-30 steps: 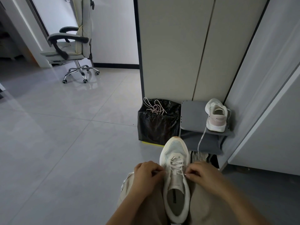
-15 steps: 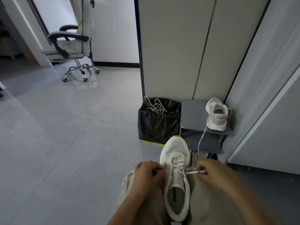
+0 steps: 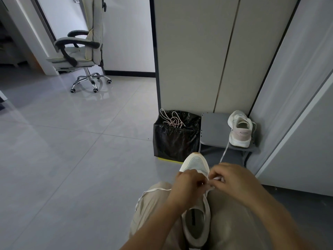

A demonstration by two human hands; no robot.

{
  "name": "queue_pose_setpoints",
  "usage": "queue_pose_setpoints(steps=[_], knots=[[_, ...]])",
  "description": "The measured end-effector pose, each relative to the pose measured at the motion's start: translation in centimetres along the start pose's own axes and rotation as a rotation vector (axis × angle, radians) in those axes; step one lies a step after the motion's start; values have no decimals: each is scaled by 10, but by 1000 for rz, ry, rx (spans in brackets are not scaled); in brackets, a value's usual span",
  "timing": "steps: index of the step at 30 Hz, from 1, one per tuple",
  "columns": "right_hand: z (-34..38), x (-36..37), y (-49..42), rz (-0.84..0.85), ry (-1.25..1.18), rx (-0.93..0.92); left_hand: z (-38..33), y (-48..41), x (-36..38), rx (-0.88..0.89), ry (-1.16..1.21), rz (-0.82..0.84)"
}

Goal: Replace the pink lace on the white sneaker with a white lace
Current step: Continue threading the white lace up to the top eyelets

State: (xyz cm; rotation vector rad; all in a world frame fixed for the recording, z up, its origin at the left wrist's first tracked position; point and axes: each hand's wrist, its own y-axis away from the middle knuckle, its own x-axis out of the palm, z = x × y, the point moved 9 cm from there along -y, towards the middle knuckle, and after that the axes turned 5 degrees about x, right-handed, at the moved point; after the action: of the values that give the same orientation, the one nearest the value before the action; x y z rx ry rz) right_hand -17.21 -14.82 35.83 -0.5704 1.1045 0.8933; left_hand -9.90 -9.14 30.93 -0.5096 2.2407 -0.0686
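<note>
Where the thighs meet: sneaker (image 3: 196, 164) lies sole-down on the lap, toe pointing away from the person, heel opening nearest the camera.
View: head, looking down over both forearms.
Left hand (image 3: 187, 186): knuckles up, fingers curled, over the left side of the eyelet rows. It pinches the white lace (image 3: 155, 190).
Right hand (image 3: 234, 179): fingers curled, over the right side of the eyelets. The fingertips pinch a short white bit of the same lace, nearly touching the left hand.
White lace run: one strand comes out from under the left hand, crosses the trousers (image 3: 153, 213) to the left and drops over the thigh's edge. The hands hide how many eyelets are threaded.
Pink lace (image 3: 172, 120): off the sneaker, in a loose tangle on top of the bin.
Bin (image 3: 175, 141): lined with a black bag, on the floor at the cabinet's foot, just beyond the sneaker's toe. A yellow edge shows under the bag.
Rack (image 3: 213, 129): grey, low, just right of the bin.
Second sneaker (image 3: 240, 130): on the rack's right end, heel toward the camera, with a pink heel patch. A pale lace hangs from it over the rack's front edge.
Cabinet (image 3: 198, 51): tall pale doors behind the bin and rack.
Chair (image 3: 81, 51): office type on castors, far left, well apart.
Floor (image 3: 72, 141): glossy grey tiles.
</note>
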Motion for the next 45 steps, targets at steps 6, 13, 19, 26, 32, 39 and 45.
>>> queue_pose_setpoints(steps=[6,13,19,26,32,39,45], knots=[[-70,-9,7,125,-235,297,38,8,-13,-225,187,-138],[-30,17,-7,158,-1495,365,0,10,5,-221,627,20],[-21,16,-24,229,-2126,416,-6,29,22,-238,669,132],[-6,21,-13,329,-2198,397,-26,22,29,-121,564,75],[-19,-9,-7,248,-2224,331,-23,32,45,-297,854,-54],[-5,-2,-2,286,-2160,320,-30,14,11,-109,507,-262],[-74,4,-1,86,-1975,486,25,39,-21,-219,441,-70]])
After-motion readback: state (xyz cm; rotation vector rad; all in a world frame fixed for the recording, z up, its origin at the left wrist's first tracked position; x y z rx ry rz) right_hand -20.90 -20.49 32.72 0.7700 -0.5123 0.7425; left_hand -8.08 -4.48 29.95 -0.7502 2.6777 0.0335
